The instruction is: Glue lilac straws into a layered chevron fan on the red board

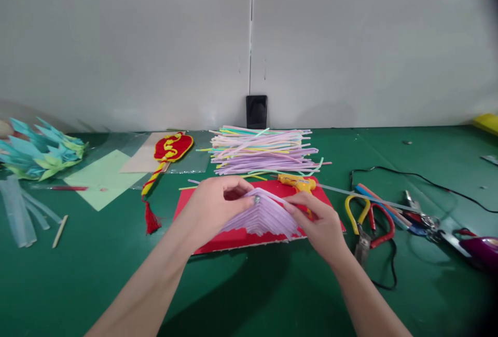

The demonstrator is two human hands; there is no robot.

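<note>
My left hand (218, 204) and my right hand (317, 223) both grip a fan-shaped piece made of purple straws (264, 215) laid side by side. The left fingers pinch its top corner, the right fingers hold its right edge. The piece lies over a red sheet (233, 241) on the green table. Behind it sits a pile of pastel straws (264, 150), and a yellow glue gun (298, 183) lies at the red sheet's far edge.
A red and yellow ornament with a tassel (167, 155) lies at the left, beside pale paper sheets (103, 178) and a blue-green paper craft (39, 152). Clear glue sticks (17, 212) lie at far left. Pliers and cutters (369, 220), a black cable (428, 184) and a purple tool (480, 248) lie at right.
</note>
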